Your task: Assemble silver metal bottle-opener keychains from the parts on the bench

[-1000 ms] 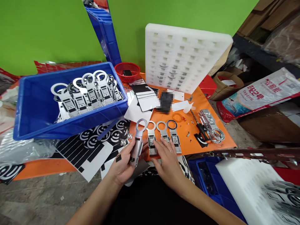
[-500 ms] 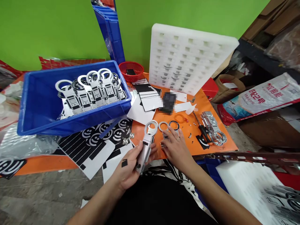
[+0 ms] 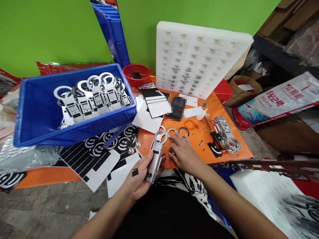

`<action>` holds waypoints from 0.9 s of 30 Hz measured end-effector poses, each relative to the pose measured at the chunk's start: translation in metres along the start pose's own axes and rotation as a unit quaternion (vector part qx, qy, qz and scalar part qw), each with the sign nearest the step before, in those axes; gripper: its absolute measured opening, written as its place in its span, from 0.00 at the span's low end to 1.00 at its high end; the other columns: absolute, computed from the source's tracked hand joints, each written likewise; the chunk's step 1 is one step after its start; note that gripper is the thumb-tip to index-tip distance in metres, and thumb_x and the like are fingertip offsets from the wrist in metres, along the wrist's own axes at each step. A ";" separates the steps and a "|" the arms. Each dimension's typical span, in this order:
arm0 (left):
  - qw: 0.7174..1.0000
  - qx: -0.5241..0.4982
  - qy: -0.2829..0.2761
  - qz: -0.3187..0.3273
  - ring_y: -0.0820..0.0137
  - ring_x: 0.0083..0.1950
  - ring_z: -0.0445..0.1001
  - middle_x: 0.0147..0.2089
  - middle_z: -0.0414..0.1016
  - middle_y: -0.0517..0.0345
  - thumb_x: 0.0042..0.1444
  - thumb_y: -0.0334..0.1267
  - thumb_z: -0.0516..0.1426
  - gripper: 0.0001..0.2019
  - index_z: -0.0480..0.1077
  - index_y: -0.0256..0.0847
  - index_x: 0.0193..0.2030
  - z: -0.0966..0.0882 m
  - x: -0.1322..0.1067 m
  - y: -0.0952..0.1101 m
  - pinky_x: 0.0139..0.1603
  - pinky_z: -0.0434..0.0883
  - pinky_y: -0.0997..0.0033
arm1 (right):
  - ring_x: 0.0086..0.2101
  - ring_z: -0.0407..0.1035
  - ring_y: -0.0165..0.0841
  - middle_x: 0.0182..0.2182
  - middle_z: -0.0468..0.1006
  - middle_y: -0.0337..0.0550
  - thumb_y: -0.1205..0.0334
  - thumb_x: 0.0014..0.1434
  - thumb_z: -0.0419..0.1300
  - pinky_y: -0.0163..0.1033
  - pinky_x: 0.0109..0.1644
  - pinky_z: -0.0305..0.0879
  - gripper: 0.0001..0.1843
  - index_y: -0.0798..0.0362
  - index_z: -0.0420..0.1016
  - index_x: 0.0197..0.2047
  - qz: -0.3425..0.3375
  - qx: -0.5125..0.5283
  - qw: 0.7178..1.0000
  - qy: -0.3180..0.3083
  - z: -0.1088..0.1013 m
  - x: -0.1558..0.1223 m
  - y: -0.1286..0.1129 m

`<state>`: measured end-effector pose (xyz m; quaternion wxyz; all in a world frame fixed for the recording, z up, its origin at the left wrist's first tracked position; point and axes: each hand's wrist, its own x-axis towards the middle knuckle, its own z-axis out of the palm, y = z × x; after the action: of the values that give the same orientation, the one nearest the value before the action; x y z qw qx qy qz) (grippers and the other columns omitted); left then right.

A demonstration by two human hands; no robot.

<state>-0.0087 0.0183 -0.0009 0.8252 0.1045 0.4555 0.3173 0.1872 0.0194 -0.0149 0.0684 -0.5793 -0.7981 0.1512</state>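
Observation:
My left hand [image 3: 140, 177] is wrapped round a silver ring-ended metal bracket [image 3: 156, 158], its ring pointing away from me. A small black square piece [image 3: 135, 172] is stuck on the back of that hand near the thumb. On the orange table, my right hand [image 3: 185, 152] has its fingers curled down over another ring-ended bracket. Its pale ring [image 3: 171, 132] shows past the fingertips, while its body is mostly hidden under the hand. Beyond these fingers lies a black-edged ring [image 3: 183, 131].
A blue bin [image 3: 77, 132] of similar brackets stands left, near a red basket [image 3: 136, 75]. White foam [image 3: 199, 59] leans at the back. Sticker sheets [image 3: 99, 166] lie left. A screwdriver [image 3: 217, 141] and stacked brackets [image 3: 225, 132] lie right on the table [image 3: 199, 156].
My right hand's fingers have drawn closer together over the bracket on the table. The left hand keeps its bracket, with little movement. The whole view has shifted slightly.

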 end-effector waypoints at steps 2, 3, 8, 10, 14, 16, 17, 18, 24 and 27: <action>1.000 0.003 0.004 -0.001 0.54 0.57 0.75 0.54 0.77 0.39 0.63 0.43 0.56 0.16 0.76 0.33 0.49 0.001 0.000 0.000 0.52 0.76 0.57 | 0.68 0.43 0.52 0.62 0.63 0.56 0.67 0.60 0.57 0.70 0.66 0.42 0.04 0.54 0.71 0.40 -0.009 -0.002 1.000 -0.014 -0.003 0.003 0.002; 1.000 0.005 0.004 -0.001 0.54 0.56 0.75 0.54 0.77 0.39 0.63 0.43 0.56 0.16 0.76 0.33 0.50 0.002 0.000 0.000 0.52 0.76 0.58 | 0.68 0.43 0.52 0.61 0.63 0.57 0.67 0.60 0.57 0.69 0.66 0.42 0.04 0.54 0.71 0.40 -0.015 -0.002 1.000 -0.021 -0.004 0.005 0.003; 1.000 0.012 0.002 -0.001 0.55 0.56 0.75 0.53 0.77 0.40 0.64 0.43 0.55 0.16 0.76 0.33 0.49 0.003 -0.002 0.001 0.49 0.77 0.62 | 0.67 0.47 0.49 0.60 0.62 0.55 0.69 0.57 0.59 0.68 0.67 0.42 0.04 0.53 0.69 0.37 -0.043 0.019 0.998 -0.041 -0.009 0.013 0.008; 1.000 0.012 0.003 -0.005 0.55 0.56 0.75 0.53 0.77 0.40 0.64 0.43 0.55 0.15 0.77 0.33 0.46 0.003 -0.002 0.002 0.49 0.77 0.62 | 0.65 0.50 0.49 0.59 0.62 0.55 0.70 0.56 0.58 0.68 0.66 0.42 0.05 0.53 0.68 0.37 -0.048 0.022 0.998 -0.037 -0.009 0.014 0.010; 1.000 0.007 -0.003 -0.012 0.56 0.56 0.75 0.52 0.78 0.40 0.63 0.43 0.56 0.15 0.77 0.33 0.45 0.002 -0.002 0.002 0.50 0.77 0.62 | 0.63 0.54 0.48 0.58 0.64 0.55 0.70 0.56 0.56 0.70 0.66 0.40 0.04 0.53 0.67 0.35 -0.051 0.035 0.998 -0.018 -0.005 0.011 0.009; 1.000 0.009 -0.006 -0.013 0.55 0.56 0.74 0.52 0.78 0.40 0.63 0.44 0.57 0.15 0.77 0.33 0.46 0.002 -0.001 0.001 0.51 0.77 0.61 | 0.63 0.53 0.49 0.57 0.66 0.53 0.70 0.57 0.56 0.72 0.65 0.38 0.04 0.52 0.66 0.33 -0.051 0.044 0.998 -0.010 -0.002 0.007 0.007; 1.000 0.010 -0.007 -0.011 0.55 0.57 0.74 0.53 0.77 0.40 0.63 0.44 0.57 0.15 0.77 0.33 0.46 0.002 -0.001 0.001 0.51 0.77 0.61 | 0.63 0.53 0.49 0.57 0.66 0.52 0.70 0.58 0.56 0.73 0.65 0.36 0.04 0.52 0.66 0.32 -0.049 0.047 0.998 -0.004 -0.001 0.006 0.006; 1.000 0.010 -0.008 -0.008 0.54 0.57 0.74 0.54 0.77 0.39 0.63 0.44 0.57 0.16 0.76 0.33 0.46 0.001 -0.001 0.002 0.51 0.77 0.60 | 0.64 0.52 0.49 0.56 0.67 0.52 0.70 0.58 0.56 0.73 0.65 0.35 0.05 0.52 0.66 0.32 -0.045 0.052 0.998 0.005 0.000 0.004 0.005; 1.000 -0.012 -0.022 -0.020 0.51 0.59 0.72 0.59 0.73 0.38 0.64 0.43 0.55 0.17 0.75 0.32 0.49 -0.001 -0.001 0.003 0.56 0.74 0.52 | 0.53 0.64 0.45 0.46 0.73 0.49 0.66 0.60 0.57 0.61 0.62 0.54 0.06 0.51 0.67 0.31 0.017 0.207 0.973 0.100 -0.006 -0.008 -0.003; 0.998 -0.043 -0.045 -0.031 0.50 0.60 0.72 0.59 0.73 0.38 0.65 0.44 0.54 0.18 0.73 0.32 0.52 0.000 -0.003 0.003 0.58 0.72 0.51 | 0.38 0.69 0.37 0.34 0.74 0.43 0.58 0.61 0.59 0.47 0.47 0.68 0.07 0.51 0.69 0.33 0.128 0.403 0.898 0.121 -0.011 -0.013 -0.013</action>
<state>-0.0114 0.0189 0.0022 0.8582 0.0687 0.4064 0.3059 0.1823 0.0046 0.0003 0.3722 -0.6134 -0.5730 0.3960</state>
